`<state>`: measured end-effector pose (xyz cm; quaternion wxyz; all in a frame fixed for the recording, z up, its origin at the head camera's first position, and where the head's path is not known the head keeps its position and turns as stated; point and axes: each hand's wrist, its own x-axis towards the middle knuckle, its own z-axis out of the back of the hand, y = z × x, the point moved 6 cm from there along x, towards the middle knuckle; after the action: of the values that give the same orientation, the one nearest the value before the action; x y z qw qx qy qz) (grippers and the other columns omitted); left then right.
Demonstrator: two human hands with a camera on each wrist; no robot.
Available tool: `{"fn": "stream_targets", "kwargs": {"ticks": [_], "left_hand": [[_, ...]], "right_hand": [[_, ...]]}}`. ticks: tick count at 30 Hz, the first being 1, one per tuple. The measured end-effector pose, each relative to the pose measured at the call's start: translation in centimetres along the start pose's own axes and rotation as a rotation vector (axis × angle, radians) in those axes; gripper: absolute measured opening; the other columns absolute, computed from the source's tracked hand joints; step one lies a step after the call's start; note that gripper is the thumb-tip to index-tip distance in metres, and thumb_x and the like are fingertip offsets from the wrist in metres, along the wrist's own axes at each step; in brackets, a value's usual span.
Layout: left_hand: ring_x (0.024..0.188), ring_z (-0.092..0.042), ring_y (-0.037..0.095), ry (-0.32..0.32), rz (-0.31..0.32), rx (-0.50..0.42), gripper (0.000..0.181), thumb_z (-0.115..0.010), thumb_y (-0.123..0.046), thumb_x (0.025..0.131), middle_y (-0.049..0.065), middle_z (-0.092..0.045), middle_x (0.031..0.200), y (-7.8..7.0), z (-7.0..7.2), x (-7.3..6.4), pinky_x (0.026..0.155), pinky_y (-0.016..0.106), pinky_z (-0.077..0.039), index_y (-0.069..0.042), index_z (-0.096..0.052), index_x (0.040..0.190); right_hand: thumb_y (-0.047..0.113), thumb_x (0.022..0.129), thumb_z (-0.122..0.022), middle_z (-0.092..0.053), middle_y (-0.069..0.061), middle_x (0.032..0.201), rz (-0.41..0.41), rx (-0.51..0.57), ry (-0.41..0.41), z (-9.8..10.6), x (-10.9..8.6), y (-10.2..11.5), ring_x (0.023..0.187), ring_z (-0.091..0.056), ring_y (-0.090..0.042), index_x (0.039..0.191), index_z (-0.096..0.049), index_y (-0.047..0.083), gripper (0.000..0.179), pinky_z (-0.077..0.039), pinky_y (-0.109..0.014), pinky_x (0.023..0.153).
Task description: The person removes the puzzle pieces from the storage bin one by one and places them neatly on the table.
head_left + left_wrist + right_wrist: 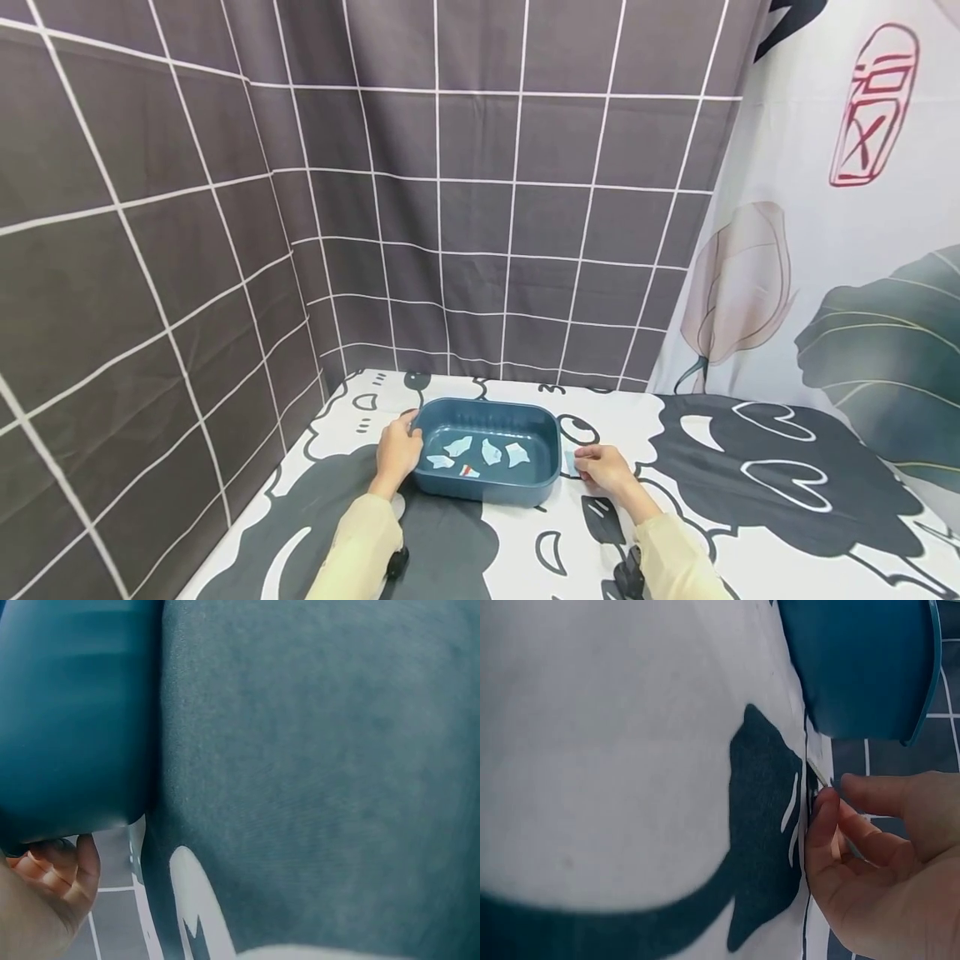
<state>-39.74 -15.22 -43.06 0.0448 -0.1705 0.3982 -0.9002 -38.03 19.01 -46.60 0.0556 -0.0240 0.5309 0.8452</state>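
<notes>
A blue rectangular basin (487,492) sits on the patterned cloth in the head view. Several jagged, pale blue flat pieces (491,452) lie spread over its floor, and one smaller piece (469,472) carries a red mark. My left hand (397,450) holds the basin's left end, its fingers (86,862) curled at the wall in the left wrist view. Just off the basin's right end, my right hand (603,468) pinches a light blue flat piece (570,463) between thumb and fingers. Seen from the right wrist, this piece (817,772) shows as a thin edge.
A white and dark grey cartoon-print cloth (555,525) covers the table. Dark grey curtain (480,208) with white grid lines hangs behind and along the left. To the right hangs a pale curtain (810,250) printed with a flower and leaves.
</notes>
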Motion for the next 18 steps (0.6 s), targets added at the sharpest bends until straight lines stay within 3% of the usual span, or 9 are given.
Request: {"fn": "stream_targets", "kwargs": {"ticks": [11, 18], "left_hand": [[0.109, -0.064, 0.041, -0.019, -0.001, 0.009, 0.039, -0.057, -0.006, 0.088, 0.026, -0.068, 0.114, -0.1, 0.3, 0.0, 0.087, 0.053, -0.048, -0.002, -0.062, 0.127], [0.093, -0.066, 0.033, -0.022, 0.016, 0.006, 0.039, -0.058, -0.006, 0.088, 0.019, -0.070, 0.098, -0.1, 0.1, 0.0, 0.081, 0.049, -0.049, -0.003, -0.063, 0.126]], "right_hand": [[0.004, 0.092, -0.055, -0.061, -0.008, 0.073, 0.052, -0.032, -0.035, 1.0, -0.3, 1.0, 0.062, -0.051, -0.012, 0.115, -0.059, -0.015, 0.030, -0.040, -0.023, 0.053], [0.004, 0.094, -0.054, -0.066, -0.022, 0.090, 0.100, -0.011, -0.048, 1.3, -0.1, 3.3, 0.067, -0.057, -0.010, 0.117, -0.058, -0.016, 0.031, -0.050, -0.024, 0.064]]}}
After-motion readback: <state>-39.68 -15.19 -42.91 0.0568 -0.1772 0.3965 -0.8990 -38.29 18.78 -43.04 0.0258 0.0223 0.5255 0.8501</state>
